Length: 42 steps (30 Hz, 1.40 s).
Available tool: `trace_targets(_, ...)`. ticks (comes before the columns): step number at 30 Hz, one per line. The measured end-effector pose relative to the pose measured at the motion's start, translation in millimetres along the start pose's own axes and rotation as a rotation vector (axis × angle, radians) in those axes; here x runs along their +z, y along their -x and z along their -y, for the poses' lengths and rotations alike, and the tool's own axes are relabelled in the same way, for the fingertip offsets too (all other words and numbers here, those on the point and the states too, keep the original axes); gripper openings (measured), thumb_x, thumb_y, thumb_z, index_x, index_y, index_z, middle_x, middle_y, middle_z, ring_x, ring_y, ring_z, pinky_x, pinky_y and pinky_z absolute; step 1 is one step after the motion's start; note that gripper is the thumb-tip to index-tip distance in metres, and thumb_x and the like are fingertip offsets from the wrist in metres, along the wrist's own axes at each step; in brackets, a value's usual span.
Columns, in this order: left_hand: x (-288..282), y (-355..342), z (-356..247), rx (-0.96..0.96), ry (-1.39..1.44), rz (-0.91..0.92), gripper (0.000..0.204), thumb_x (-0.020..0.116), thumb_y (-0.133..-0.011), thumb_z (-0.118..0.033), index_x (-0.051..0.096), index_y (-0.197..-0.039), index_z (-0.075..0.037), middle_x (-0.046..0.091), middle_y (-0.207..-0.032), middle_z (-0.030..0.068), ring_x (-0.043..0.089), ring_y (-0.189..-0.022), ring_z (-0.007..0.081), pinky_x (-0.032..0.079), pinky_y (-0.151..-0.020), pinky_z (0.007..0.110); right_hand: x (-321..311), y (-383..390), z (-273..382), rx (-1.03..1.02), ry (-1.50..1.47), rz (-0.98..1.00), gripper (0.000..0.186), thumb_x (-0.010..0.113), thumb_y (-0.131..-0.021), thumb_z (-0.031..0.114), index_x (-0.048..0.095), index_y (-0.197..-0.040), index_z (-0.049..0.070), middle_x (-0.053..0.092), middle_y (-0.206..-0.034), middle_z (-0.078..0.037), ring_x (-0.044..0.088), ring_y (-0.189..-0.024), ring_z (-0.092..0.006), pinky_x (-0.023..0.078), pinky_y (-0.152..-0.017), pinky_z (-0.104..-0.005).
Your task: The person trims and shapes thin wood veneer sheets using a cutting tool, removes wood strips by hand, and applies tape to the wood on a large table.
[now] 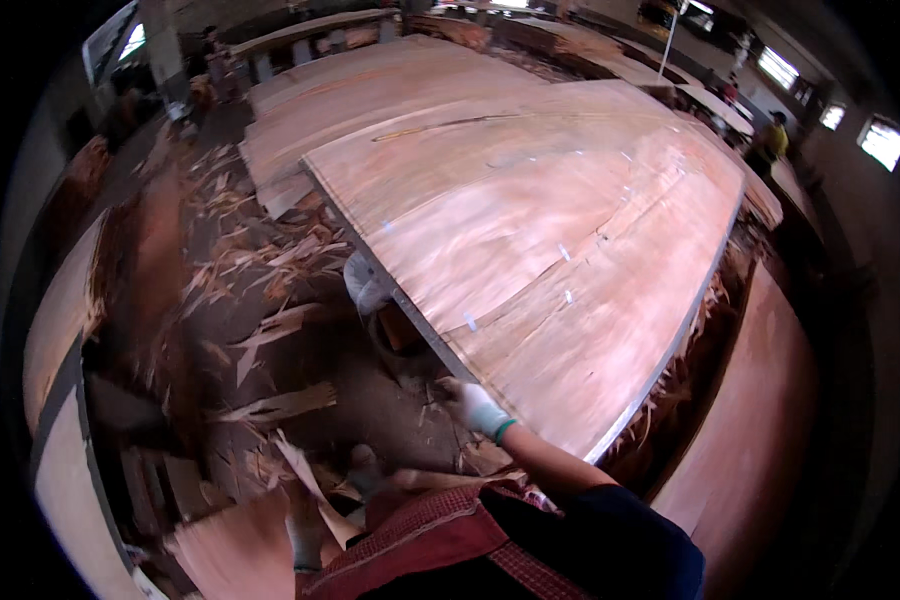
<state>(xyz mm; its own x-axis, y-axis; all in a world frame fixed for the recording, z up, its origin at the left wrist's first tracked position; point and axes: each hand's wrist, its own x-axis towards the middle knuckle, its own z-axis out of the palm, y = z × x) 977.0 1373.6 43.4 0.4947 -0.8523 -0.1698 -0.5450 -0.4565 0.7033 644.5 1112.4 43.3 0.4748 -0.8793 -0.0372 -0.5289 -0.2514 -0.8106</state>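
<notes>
A large table in front of me is covered with thin pinkish wood veneer, with small pale tape strips stuck along its seams. My right hand, in a white glove with a green cuff, is at the table's near left edge. Its bare-looking fingertips stretch left past that edge, and nothing shows in them. Low on the left, my left hand is a dim, gloved shape beside a loose veneer piece. Its fingers are too dark and blurred to make out, so any grip on the veneer is unclear.
Torn veneer scraps litter the floor left of the table. A pale rounded object stands below its left edge. Veneer stacks lie at the far left and right. A person in yellow is at the back right.
</notes>
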Motion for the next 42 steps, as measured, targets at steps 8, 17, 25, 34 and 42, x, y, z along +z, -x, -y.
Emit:
trace_targets(8,-171,-201,-264,0.765,0.495,0.279,0.029,0.045,-0.097,-0.011,0.058,-0.12,0.0,0.059,-0.12,0.0177,0.058,-0.111,0.0295,0.046,-0.095,0.038,2,-50,19,0.441,-0.198,-0.333,0.027,0.063,-0.089,0.011,0.063,-0.114,0.001,0.07,-0.101,-0.008,0.06,-0.092,-0.012,0.048,-0.084,-0.0285)
trace_targets(17,-203,-290,-421,1.91,0.556,0.522,0.019,0.059,-0.092,-0.021,0.071,-0.103,-0.012,0.07,-0.098,0.0023,0.062,-0.088,0.0086,0.053,-0.08,0.022,42,-82,-5,0.801,-0.409,-0.704,0.018,0.059,-0.093,0.014,0.062,-0.103,0.0,0.06,-0.08,0.0,0.054,-0.07,-0.0091,0.046,-0.061,-0.0277)
trace_targets(25,-60,-434,-466,1.878,0.124,0.686,0.023,0.064,-0.087,-0.014,0.067,-0.108,-0.006,0.067,-0.106,0.0099,0.065,-0.097,0.0211,0.055,-0.079,0.033,52,-110,-18,1.037,0.041,-0.893,0.024,0.063,-0.087,0.022,0.062,-0.099,0.001,0.066,-0.087,-0.022,0.066,-0.085,-0.0363,0.05,-0.074,-0.0409)
trace_targets(34,183,-834,-418,1.089,-0.005,0.683,0.028,0.056,-0.091,-0.017,0.06,-0.115,-0.001,0.064,-0.11,0.0223,0.062,-0.102,0.0385,0.05,-0.087,0.043,85,-126,2,1.068,-0.398,-1.398,0.016,0.06,-0.087,0.006,0.06,-0.101,-0.002,0.065,-0.084,-0.008,0.059,-0.077,-0.0196,0.048,-0.071,-0.0311)
trace_targets(42,271,-996,-465,1.031,-0.733,0.209,0.038,0.054,-0.088,-0.015,0.049,-0.125,-0.006,0.061,-0.116,0.0187,0.061,-0.105,0.0346,0.05,-0.088,0.044,209,-244,104,1.271,-0.381,-1.667,0.014,0.055,-0.091,0.005,0.058,-0.102,-0.003,0.061,-0.085,-0.004,0.053,-0.075,-0.015,0.044,-0.07,-0.0302)
